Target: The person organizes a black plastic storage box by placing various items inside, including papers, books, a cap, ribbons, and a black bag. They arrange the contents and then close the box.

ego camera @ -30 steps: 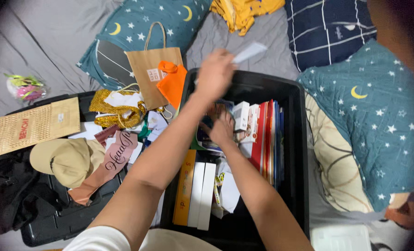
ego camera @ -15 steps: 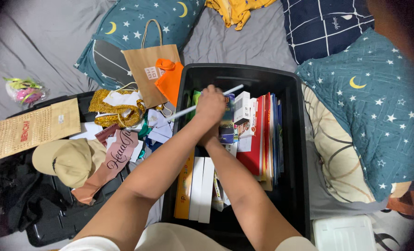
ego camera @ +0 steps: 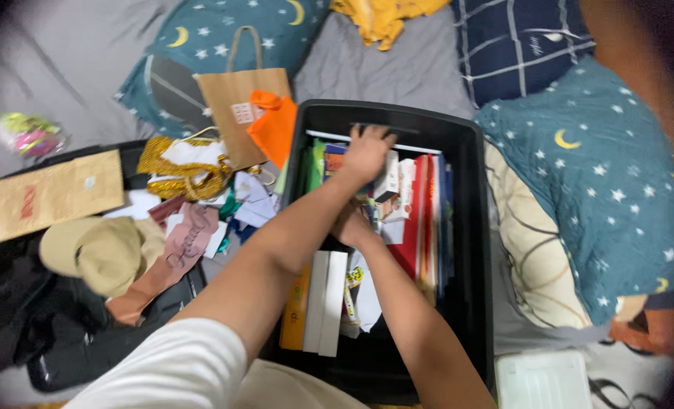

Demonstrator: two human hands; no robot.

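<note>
2 hands work inside the black bin [ego camera: 479, 227]. Nearest, the right hand [ego camera: 352, 226] sits low among the papers and small boxes — whether it grips anything I cannot tell. Beyond it the left hand [ego camera: 367, 151] lies spread, fingers open, pressing a flat white sheet [ego camera: 329, 137] against the far wall. Red folders [ego camera: 421, 220] stand packed right of both hands, white boxes [ego camera: 325, 299] just behind them; sorting looks partly done. Loose clutter [ego camera: 193, 227] remains outside, left — open room lies only along the bin's right wall.

Dim, motion-blurred (dark vignetted edges).
</note>
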